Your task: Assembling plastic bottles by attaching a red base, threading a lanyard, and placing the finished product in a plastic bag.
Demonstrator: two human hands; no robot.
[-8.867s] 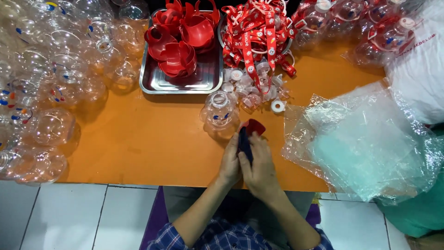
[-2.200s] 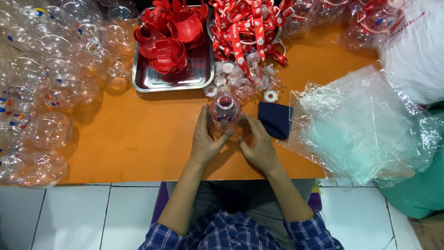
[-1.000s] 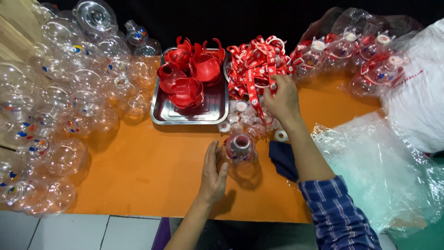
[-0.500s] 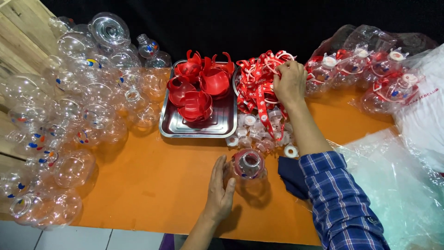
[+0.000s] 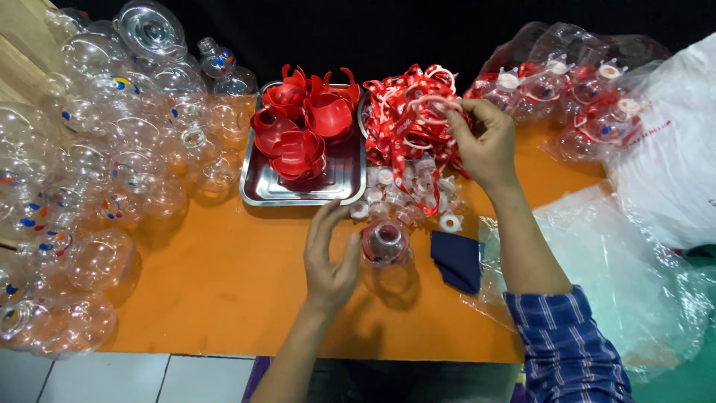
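left hand [image 5: 328, 257]: open, fingers spread, thumb side resting against the clear bottle [image 5: 385, 242]; steadies it, not clamped round it
right hand [image 5: 483, 142]: reaches out over the pile of red straps [image 5: 406, 123], fingertips pinched on one strap loop at the top of the pile
hands: well apart, left near the table's front edge, right further back
clear bottle: stands upright on the orange table [image 5: 224, 291], open neck up, just in front of the small white caps [image 5: 406, 195]
white caps: loose heap between the strap pile and the bottle, beside the tray's right edge
metal tray [image 5: 261, 190]: holds red plastic cups [image 5: 302, 130], stacked and tipped, left of the straps
dark blue cloth [image 5: 457, 260]: folded, flat on the table, just right of the bottle, under the right forearm
round clear bottles [image 5: 97, 172]: big heap along the table's left side, some with coloured dots
bagged bottles [image 5: 574, 89]: clear plastic bag at back right, bottles inside with red straps and white caps
plastic sheet [image 5: 634, 276]: crumpled clear film on the right front of the table
sleeve [image 5: 567, 351]: blue checked, on the right arm
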